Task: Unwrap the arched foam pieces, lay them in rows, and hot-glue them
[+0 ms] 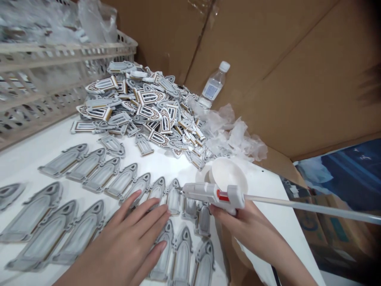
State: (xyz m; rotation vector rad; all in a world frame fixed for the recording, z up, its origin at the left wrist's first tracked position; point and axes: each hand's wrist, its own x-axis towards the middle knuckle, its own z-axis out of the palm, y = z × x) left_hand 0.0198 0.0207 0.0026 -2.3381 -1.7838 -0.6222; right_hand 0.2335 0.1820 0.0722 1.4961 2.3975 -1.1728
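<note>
My right hand (229,216) is wrapped round a white hot glue gun (208,193) with a red part on its side. A long pale glue stick (297,204) runs out of its rear to the right. The nozzle points left, at the top of a small grey arched window-shaped piece (173,198); I cannot tell whether it touches. My left hand (133,234) lies flat with fingers spread over the row, its fingertips on or just above the pieces. More grey arched pieces (86,234) lie face down in rows around it, some partly hidden under the hand.
A heap of white and gold arched pieces (154,107) lies behind the rows. A plastic bottle (212,87), crumpled plastic film (238,135) and a white round dish (229,174) are at the right. White crates (65,55) stand at the left; cardboard (268,59) walls the back.
</note>
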